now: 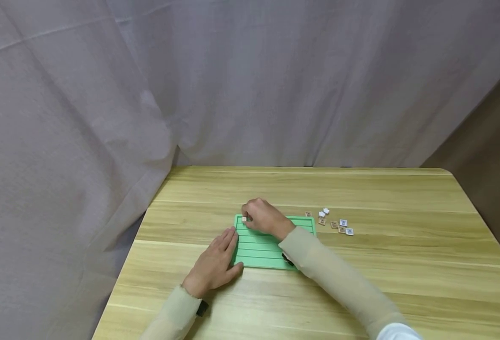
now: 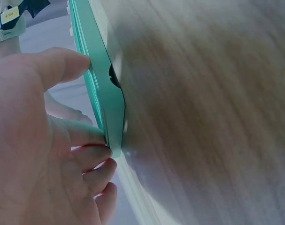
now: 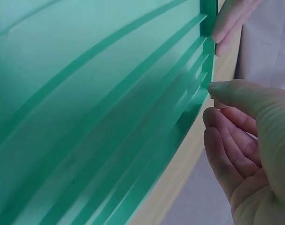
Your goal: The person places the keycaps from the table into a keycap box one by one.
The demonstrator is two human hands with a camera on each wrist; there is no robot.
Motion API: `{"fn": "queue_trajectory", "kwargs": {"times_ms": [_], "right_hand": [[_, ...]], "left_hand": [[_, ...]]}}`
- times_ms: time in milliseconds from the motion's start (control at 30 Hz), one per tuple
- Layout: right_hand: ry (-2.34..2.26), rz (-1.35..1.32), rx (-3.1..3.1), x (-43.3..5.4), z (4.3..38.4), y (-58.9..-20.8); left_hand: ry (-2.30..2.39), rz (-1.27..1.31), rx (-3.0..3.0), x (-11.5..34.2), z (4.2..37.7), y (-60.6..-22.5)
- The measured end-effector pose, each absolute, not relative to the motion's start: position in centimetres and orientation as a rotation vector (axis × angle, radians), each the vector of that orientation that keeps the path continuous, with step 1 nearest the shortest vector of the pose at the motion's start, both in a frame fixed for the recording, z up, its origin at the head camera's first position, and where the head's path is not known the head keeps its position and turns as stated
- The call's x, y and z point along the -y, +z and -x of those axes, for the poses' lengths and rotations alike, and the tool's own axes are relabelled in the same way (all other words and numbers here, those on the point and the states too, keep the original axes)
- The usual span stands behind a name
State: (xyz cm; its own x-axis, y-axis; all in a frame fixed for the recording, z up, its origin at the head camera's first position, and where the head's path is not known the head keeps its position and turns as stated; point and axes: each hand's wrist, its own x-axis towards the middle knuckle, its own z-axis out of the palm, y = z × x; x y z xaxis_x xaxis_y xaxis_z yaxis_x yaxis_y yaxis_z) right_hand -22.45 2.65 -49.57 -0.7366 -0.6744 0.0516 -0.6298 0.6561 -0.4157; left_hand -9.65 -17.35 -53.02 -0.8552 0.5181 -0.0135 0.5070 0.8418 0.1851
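A green ridged tray (image 1: 256, 245) lies flat on the table, crossed by several parallel ridges. My left hand (image 1: 216, 262) rests against its left side, fingers extended along the edge and thumb by the near corner. In the left wrist view the thumb and fingertips touch the green side wall (image 2: 111, 105). My right hand (image 1: 264, 217) reaches across to the tray's far left corner. Between its thumb and fingers it pinches a small light wooden tile (image 1: 244, 219), held over the top row. The right wrist view shows the thumb and curled fingers at the tray's rim, with the tile mostly hidden.
Right of the tray lie several small square tiles (image 1: 334, 225), some brown-edged and some white (image 1: 349, 232). Two small white irregular pieces (image 1: 322, 214) sit beside them. One tile (image 1: 308, 214) lies at the tray's far edge. A grey curtain (image 1: 254, 94) hangs behind the table.
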Motion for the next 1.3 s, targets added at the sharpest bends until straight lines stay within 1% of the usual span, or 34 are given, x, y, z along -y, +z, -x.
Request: {"fn": "queue_trajectory", "kwargs": {"times_ms": [433, 633, 933, 1300], "right_hand": [[-0.575, 1.009, -2.793, -1.4, 22.6, -50.9], [-0.555, 1.019, -2.823, -1.0, 22.5, -50.8], [-0.51, 0.945, -2.821, -0.6, 22.7, -50.8], [-0.51, 0.928, -2.831, -0.1, 22.7, -50.8]], "left_hand": [[0.283, -0.816, -2.94, 17.4, 9.6, -52.8], [0.289, -0.811, -2.941, 17.3, 9.6, -52.8], [0.296, -0.805, -2.941, 17.3, 9.6, -52.8], [0.297, -0.811, -2.942, 17.4, 9.6, -52.8]]}}
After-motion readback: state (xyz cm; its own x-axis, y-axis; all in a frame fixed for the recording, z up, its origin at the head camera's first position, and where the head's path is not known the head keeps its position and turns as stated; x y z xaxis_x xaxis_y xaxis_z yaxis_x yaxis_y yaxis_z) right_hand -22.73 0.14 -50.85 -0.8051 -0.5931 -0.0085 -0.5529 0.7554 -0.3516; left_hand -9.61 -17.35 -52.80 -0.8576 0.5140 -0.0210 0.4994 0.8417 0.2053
